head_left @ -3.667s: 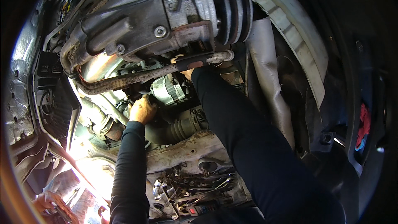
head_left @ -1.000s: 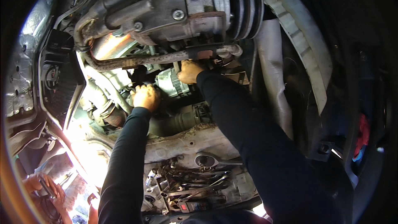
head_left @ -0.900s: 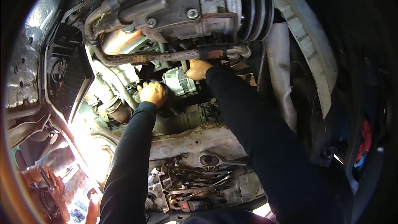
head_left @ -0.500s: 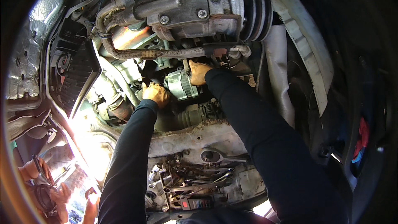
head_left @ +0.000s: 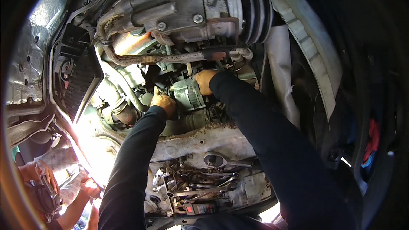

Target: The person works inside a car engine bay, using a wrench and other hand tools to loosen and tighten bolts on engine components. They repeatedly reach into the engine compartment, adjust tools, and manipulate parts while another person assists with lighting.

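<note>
Deep in the engine bay, an alternator [head_left: 187, 94], a silver-grey ribbed cylinder, lies between my two hands. My left hand [head_left: 164, 104] is curled against its left end, thumb raised and the other fingers mostly hidden. At the alternator's right end, my right hand [head_left: 205, 81] is closed around its upper edge, its fingertips out of sight. Above both hands runs a dirty metal pipe [head_left: 170, 57]. A dark ribbed hose [head_left: 187, 122] passes just below the alternator.
A large compressor [head_left: 187, 12] with a grooved black pulley [head_left: 255, 10] overhangs the work. On the near ledge lie a ratchet [head_left: 216, 159], several wrenches [head_left: 200, 191] and a bit case [head_left: 200, 208]. Another person's hand [head_left: 89, 187] shows at lower left.
The view has shifted slightly. My left hand has turned, its thumb now pointing up, and the alternator sits a little differently between my hands. The other person's hands at lower left have moved.
</note>
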`<state>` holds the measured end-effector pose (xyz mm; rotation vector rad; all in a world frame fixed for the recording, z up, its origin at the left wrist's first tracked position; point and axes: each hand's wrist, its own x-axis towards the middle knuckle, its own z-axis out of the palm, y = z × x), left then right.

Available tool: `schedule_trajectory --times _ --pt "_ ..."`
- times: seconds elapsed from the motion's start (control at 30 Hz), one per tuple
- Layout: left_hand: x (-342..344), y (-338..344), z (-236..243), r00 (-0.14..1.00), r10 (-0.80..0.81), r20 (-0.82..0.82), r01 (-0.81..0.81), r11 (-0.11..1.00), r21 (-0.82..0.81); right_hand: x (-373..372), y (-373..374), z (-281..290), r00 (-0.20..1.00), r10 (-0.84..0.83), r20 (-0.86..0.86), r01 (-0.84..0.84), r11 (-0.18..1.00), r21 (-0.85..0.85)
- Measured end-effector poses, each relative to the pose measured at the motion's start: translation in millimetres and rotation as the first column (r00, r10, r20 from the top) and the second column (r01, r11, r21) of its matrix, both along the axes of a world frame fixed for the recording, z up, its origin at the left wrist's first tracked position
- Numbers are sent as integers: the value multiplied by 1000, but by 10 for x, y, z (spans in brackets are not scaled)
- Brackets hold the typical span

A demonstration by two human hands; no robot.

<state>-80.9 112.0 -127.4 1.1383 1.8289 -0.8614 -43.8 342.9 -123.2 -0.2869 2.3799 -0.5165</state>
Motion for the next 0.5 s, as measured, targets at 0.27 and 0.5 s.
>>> schedule_trajectory --times 0.27,0.5 --pt "16 42 269 966 252 66 -251 968 -17 78 -103 354 991 -12 133 -12 983 182" --pt "268 71 604 914 404 48 -378 801 464 -23 24 259 958 25 284 -111 950 291"
